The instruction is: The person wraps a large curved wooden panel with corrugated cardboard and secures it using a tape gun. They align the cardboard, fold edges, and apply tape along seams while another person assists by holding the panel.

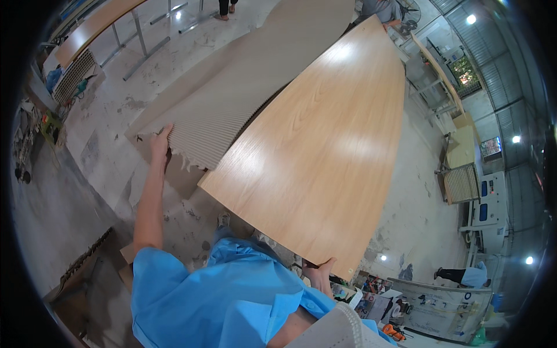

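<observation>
A large wood-grain panel (313, 139) stretches away from me, its glossy face up. At its near edge my right hand (319, 274) grips the board, thumb on top and the other fingers underneath, partly hidden. To the left, a big sheet of corrugated cardboard (255, 75) lies along the panel's left edge, with ribs showing and a torn near edge. My left hand (161, 142) is closed on the near left corner of that sheet. At the panel's far end another person (381, 10) has a hand by its corner.
A wood-topped table (93, 32) with metal legs stands at the far left. More boards (461, 145) are on the right, near a white control cabinet (490, 203). Another person (464, 275) stands at the lower right. Cardboard stacks (87, 261) lie at my lower left.
</observation>
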Available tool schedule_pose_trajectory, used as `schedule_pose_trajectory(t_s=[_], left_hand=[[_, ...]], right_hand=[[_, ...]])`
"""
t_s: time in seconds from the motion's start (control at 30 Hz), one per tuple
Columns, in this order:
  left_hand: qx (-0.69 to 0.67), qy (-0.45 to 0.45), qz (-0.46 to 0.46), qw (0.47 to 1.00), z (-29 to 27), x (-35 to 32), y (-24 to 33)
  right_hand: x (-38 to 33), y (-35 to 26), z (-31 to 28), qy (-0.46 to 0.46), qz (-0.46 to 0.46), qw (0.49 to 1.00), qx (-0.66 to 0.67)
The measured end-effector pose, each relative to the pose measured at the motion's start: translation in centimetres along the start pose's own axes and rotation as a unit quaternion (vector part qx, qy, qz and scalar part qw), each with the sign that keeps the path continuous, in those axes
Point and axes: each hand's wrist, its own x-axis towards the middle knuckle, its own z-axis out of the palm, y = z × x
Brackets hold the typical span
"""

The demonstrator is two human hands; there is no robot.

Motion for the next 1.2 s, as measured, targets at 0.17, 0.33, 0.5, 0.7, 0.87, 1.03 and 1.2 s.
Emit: schedule_pose_trajectory(t_s=[0.17, 0.33, 0.5, 0.7, 0.87, 1.03, 1.2], left_hand=[[0.069, -0.009, 0.032, 0.997, -3.1, 3.0, -3.1], [0.078, -0.028, -0.012, 0.996, -5.0, 3.8, -6.3], [0.14, -0.038, 0.076, 0.986, -5.0, -0.5, -8.4], [0.138, -0.005, 0.065, 0.988, -4.2, -9.3, -12.3], [0.051, -0.051, 0.073, 0.995, -3.0, -18.1, -17.3], [0.092, -0.04, -0.048, 0.994, -3.3, -27.4, -18.9], [0.008, -0.199, -0.123, 0.972, -1.5, -33.3, -20.8]], right_hand=[[-0.4, -0.3, -0.2, 0.009, 0.005, 1.0, 0.023], [0.2, -0.1, -0.5, 0.021, -0.001, 1.0, 0.022], [1.3, 0.3, -1.0, 0.016, -0.011, 1.0, 0.012], [1.8, 0.4, -1.0, 0.02, -0.002, 0.999, -0.042], [1.4, 0.8, -0.4, 0.014, -0.007, 1.0, -0.023], [0.9, 1.3, 0.4, -0.011, 0.003, 1.0, 0.0], [1.0, 1.9, 0.0, -0.027, 0.013, 0.999, -0.026]])
